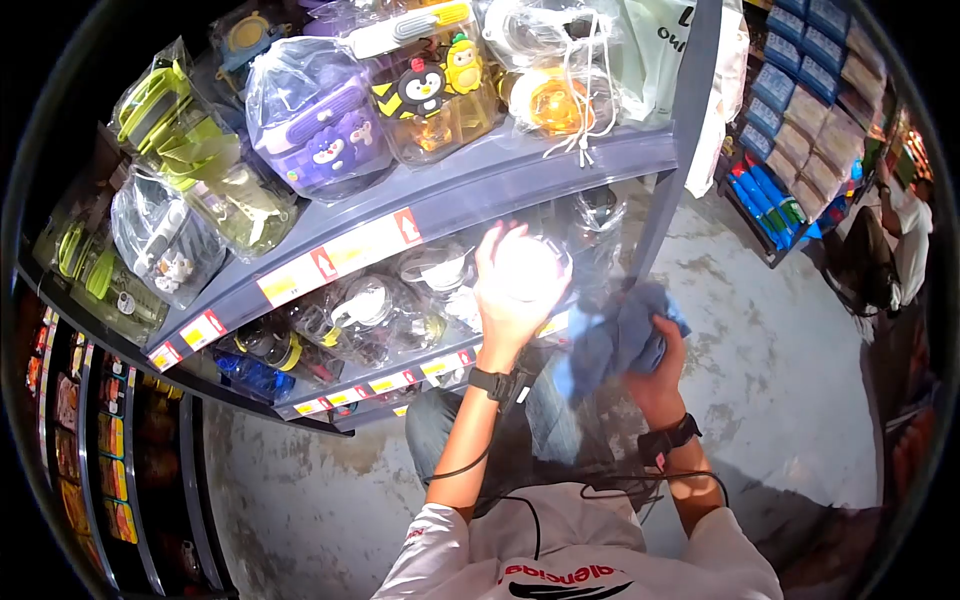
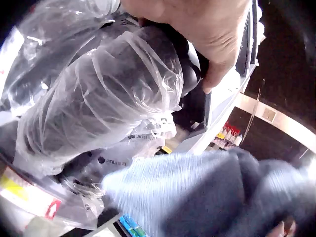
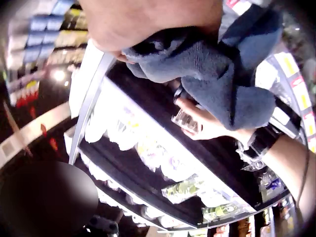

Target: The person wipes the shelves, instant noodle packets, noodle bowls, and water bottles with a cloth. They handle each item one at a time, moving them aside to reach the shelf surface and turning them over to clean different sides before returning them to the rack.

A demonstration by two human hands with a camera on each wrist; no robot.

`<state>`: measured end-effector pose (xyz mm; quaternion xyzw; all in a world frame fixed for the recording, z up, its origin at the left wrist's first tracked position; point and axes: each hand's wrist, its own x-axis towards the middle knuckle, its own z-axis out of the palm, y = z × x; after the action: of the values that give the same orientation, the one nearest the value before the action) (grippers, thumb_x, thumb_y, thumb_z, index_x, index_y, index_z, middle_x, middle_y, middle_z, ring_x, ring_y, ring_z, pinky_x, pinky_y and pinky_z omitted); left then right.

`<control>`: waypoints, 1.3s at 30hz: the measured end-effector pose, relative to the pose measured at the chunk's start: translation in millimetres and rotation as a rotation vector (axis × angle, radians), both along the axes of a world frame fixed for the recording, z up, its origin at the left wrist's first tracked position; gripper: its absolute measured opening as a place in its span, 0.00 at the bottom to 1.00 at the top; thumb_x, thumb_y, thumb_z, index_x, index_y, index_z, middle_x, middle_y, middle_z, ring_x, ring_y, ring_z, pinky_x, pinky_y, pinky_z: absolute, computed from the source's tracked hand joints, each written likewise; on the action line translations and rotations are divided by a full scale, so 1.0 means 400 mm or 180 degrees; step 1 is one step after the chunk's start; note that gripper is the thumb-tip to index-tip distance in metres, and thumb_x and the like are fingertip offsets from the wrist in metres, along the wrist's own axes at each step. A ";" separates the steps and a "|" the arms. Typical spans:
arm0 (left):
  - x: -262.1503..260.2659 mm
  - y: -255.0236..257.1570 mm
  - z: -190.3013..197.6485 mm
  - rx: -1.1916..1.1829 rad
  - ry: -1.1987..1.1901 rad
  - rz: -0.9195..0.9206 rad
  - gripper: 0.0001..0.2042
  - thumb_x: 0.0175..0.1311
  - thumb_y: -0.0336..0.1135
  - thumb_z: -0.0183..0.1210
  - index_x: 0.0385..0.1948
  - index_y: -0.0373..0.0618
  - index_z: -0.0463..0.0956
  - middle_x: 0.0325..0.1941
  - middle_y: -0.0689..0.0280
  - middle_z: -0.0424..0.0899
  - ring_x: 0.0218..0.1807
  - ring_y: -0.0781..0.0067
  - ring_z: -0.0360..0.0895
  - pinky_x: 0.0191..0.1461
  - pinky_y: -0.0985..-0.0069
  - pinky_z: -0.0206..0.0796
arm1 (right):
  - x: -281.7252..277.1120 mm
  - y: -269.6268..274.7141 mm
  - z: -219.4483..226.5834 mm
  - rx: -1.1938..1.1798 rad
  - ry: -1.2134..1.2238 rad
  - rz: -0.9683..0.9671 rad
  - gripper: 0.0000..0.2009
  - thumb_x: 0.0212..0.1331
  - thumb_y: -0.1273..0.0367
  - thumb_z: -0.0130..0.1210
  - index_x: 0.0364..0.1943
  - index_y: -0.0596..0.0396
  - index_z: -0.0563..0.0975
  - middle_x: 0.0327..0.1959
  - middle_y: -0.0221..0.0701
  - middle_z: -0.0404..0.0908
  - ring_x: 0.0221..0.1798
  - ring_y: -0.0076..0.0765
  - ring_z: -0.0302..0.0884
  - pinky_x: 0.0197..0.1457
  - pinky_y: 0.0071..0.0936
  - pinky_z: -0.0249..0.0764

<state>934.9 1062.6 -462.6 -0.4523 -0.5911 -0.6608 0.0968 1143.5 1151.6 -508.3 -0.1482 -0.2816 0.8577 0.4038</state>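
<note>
A bottle in clear plastic wrap (image 2: 98,103), its dark end up against the palm, is gripped by my left hand (image 2: 197,29) in the left wrist view. Glare whitens much of that left hand (image 1: 510,290) in the head view, beside the shelf's front edge. From the right wrist view, the left hand's fingers (image 3: 190,109) curl round something clear. My right hand (image 1: 660,375) holds a crumpled blue cloth (image 1: 610,345), right of the left hand. The same cloth (image 3: 212,74) hangs bunched under the right hand (image 3: 153,22); some of its fingers are hidden.
The upper shelf (image 1: 450,200) carries bagged bottles and a purple container (image 1: 325,130). More wrapped bottles (image 1: 370,310) stand on the lower shelf. Grey floor (image 1: 770,370) lies to the right, with a packet rack (image 1: 800,110) and another person (image 1: 910,235) beyond. Dark cables cross my forearms.
</note>
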 end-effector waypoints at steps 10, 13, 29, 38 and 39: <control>-0.004 -0.004 -0.082 0.0044 0.0815 0.0225 0.25 0.54 0.37 0.73 0.53 0.42 0.74 0.57 0.56 0.83 0.58 0.65 0.81 0.62 0.67 0.73 | -0.138 -0.117 0.196 0.5889 -0.1789 -0.0499 0.30 0.50 0.58 0.69 0.62 0.35 0.80 0.61 0.41 0.75 0.67 0.63 0.68 0.66 0.58 0.66; -0.001 -0.008 -0.095 -0.0006 0.0602 0.0067 0.22 0.57 0.35 0.71 0.53 0.41 0.75 0.55 0.55 0.83 0.56 0.63 0.82 0.61 0.67 0.73 | -0.169 -0.123 0.203 0.6508 -0.1977 -0.1117 0.32 0.44 0.53 0.71 0.59 0.40 0.82 0.61 0.40 0.76 0.66 0.65 0.67 0.65 0.60 0.65; 0.005 0.022 -0.001 0.0061 -0.0235 -0.0024 0.20 0.55 0.32 0.64 0.50 0.35 0.76 0.46 0.49 0.83 0.48 0.46 0.83 0.55 0.62 0.74 | -0.180 -0.106 0.200 0.5903 -0.1834 -0.1575 0.35 0.45 0.68 0.70 0.65 0.46 0.77 0.56 0.39 0.74 0.61 0.66 0.70 0.78 0.60 0.56; 0.001 -0.015 0.069 -0.0428 0.0526 0.0097 0.19 0.57 0.30 0.62 0.51 0.36 0.75 0.45 0.49 0.81 0.49 0.42 0.78 0.54 0.57 0.71 | -0.211 -0.067 0.225 0.5652 -0.1945 -0.1233 0.33 0.45 0.70 0.68 0.63 0.50 0.78 0.54 0.39 0.75 0.60 0.64 0.71 0.73 0.55 0.64; -0.017 0.003 0.055 -0.0480 0.0228 -0.0018 0.22 0.53 0.33 0.66 0.51 0.37 0.75 0.46 0.49 0.81 0.50 0.42 0.77 0.54 0.57 0.71 | -0.214 -0.078 0.192 0.5634 -0.1999 -0.1622 0.31 0.45 0.71 0.68 0.61 0.50 0.79 0.53 0.39 0.76 0.60 0.63 0.71 0.72 0.54 0.65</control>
<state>928.1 1063.8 -440.8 -0.4833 -0.6341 -0.5980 0.0817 1058.1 1120.5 -431.3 -0.0696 -0.8790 0.1442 0.4492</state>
